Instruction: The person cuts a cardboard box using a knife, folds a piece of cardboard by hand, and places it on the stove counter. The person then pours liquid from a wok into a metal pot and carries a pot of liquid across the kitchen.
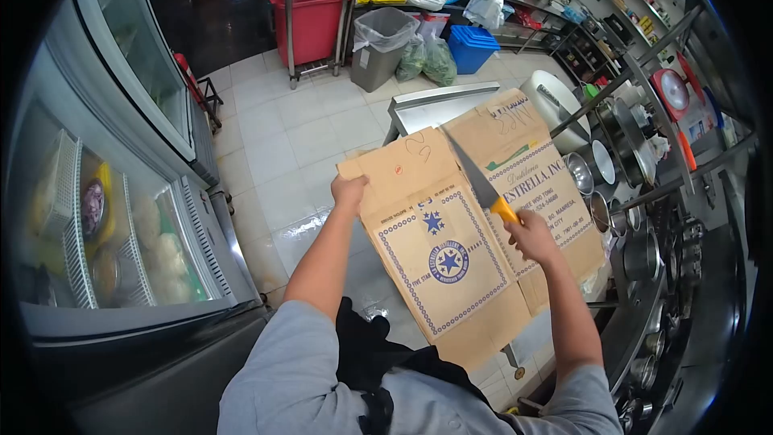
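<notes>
A flattened brown cardboard box (419,274) with blue printing lies tilted in front of my body, over a metal table (443,106). My left hand (349,195) is closed on the box's upper left edge. In my right hand (531,235) is a knife (477,177) with a yellow handle. Its wide blade points up and to the left, along the fold between the printed panels.
An open glass-door fridge (217,254) with food in baskets stands at the left. Pots and bowls (642,254) fill shelves at the right. A grey bin (378,56), a red bin (310,28) and a blue container (473,50) stand at the back.
</notes>
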{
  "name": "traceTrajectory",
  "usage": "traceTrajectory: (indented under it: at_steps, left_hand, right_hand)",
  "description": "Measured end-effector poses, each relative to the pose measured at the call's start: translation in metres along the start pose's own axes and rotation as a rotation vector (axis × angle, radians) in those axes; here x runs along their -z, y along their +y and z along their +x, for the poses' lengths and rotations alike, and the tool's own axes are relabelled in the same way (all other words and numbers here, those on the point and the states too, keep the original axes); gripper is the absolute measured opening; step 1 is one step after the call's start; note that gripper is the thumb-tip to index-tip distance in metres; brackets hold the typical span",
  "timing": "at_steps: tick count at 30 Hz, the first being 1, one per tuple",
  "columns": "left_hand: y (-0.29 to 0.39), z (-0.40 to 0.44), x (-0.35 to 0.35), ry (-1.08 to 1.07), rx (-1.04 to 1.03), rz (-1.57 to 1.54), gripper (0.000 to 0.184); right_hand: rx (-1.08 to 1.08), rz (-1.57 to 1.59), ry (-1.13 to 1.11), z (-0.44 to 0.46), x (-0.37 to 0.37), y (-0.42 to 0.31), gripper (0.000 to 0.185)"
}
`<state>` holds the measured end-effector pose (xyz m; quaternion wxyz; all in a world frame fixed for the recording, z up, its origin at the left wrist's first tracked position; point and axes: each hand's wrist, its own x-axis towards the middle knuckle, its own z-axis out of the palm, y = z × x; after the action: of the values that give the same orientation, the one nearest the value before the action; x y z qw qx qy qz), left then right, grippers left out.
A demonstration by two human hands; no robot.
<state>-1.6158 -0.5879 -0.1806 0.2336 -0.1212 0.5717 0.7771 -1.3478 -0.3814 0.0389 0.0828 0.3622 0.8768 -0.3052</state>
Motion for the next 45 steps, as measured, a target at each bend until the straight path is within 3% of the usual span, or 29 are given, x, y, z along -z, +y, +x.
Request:
traceTrajectory:
  at_steps: [4, 7, 15, 24, 28, 30, 31, 34, 36, 39, 43, 45]
  left_hand:
    - [0.004, 0.012, -0.009, -0.015, 0.011, -0.041, 0.032]
    - [0.003, 0.034, -0.013, -0.071, 0.003, -0.019, 0.033]
    - [0.006, 0.039, -0.011, -0.101, 0.134, -0.123, 0.031]
    - [0.014, 0.020, 0.003, -0.122, 0.084, -0.128, 0.036]
    - [-0.002, -0.003, 0.029, -0.352, 0.440, -0.301, 0.037]
    - [-0.027, -0.042, 0.027, -0.422, 0.260, -0.025, 0.034]
    - [-0.024, -0.046, 0.022, -0.426, 0.266, -0.028, 0.034]
    - [-0.022, -0.063, 0.014, -0.308, 0.394, -0.200, 0.030]
    - [-0.026, -0.064, 0.014, -0.271, 0.314, -0.182, 0.026]
    - [-0.037, -0.064, 0.008, -0.190, 0.231, -0.213, 0.024]
    - [-0.039, -0.062, 0.009, -0.188, 0.255, -0.124, 0.024]
    - [-0.042, -0.060, 0.005, -0.036, 0.318, -0.202, 0.023]
  right_hand:
    - [0.258, -0.467, 0.284, 0.057, -0.025, -0.083, 0.036]
    - [0.098, -0.709, 0.120, 0.105, -0.038, -0.118, 0.037]
    - [0.144, -0.924, 0.031, 0.128, -0.011, -0.163, 0.030]
    - [0.088, -0.939, -0.097, 0.130, -0.016, -0.171, 0.027]
    - [0.125, -0.986, -0.178, 0.134, -0.023, -0.180, 0.028]
    - [0.125, -1.004, -0.204, 0.143, -0.022, -0.183, 0.028]
    - [0.132, -1.026, -0.210, 0.148, -0.022, -0.184, 0.028]
    - [0.126, -1.103, -0.256, 0.159, -0.021, -0.191, 0.027]
    - [0.048, -1.107, -0.262, 0.164, -0.024, -0.205, 0.026]
    - [0.124, -1.182, -0.297, 0.185, -0.047, -0.189, 0.026]
    - [-0.007, -0.981, -0.221, 0.203, -0.084, -0.184, 0.026]
    - [0.002, -1.053, -0.323, 0.197, -0.070, -0.179, 0.025]
